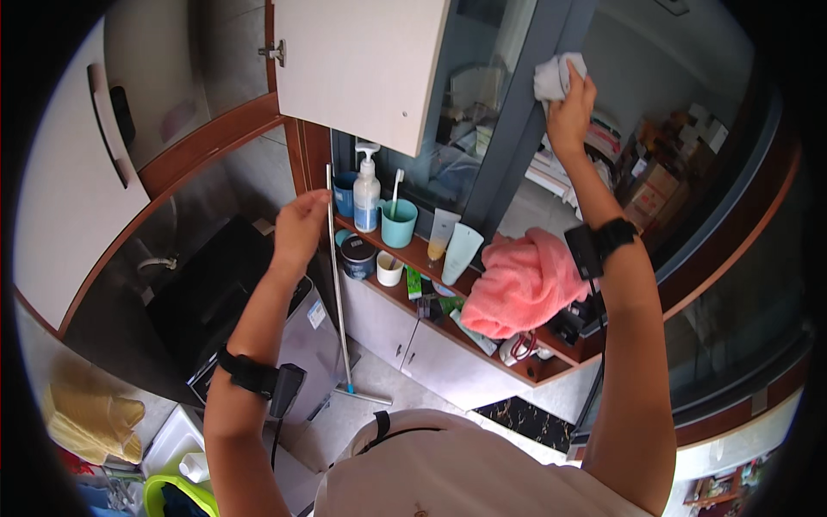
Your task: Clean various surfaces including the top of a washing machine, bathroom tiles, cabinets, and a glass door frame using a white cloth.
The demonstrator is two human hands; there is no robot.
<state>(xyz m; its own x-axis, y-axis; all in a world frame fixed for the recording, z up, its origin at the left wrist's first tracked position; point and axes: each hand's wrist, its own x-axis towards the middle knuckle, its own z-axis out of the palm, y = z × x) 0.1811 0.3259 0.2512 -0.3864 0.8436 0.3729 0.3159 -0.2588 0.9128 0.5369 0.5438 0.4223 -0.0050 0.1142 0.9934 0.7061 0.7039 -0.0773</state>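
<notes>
My right hand [570, 116] holds a bunched white cloth [549, 79] against the dark grey window frame [517, 129], beside the window glass. My left hand [300, 229] is raised at the left of the shelf, its fingers curled together. Its fingertips overlap a thin metal squeegee pole [336, 278]; whether they grip or only come near it cannot be made out. On the wooden shelf [423, 263] before me stand a white pump bottle [367, 197], a turquoise cup [399, 225] with a toothbrush [397, 187] and two upright tubes [461, 253]. A pink towel [526, 284] lies bunched at the shelf's right end.
A pale cabinet door [355, 64] hangs open above the shelf. Jars and tubes crowd the lower shelf, including a dark jar [357, 255] and a white cup [389, 268]. A black-topped appliance [213, 304] stands left, with a green basin [158, 494] and yellow cloth [97, 423] nearer.
</notes>
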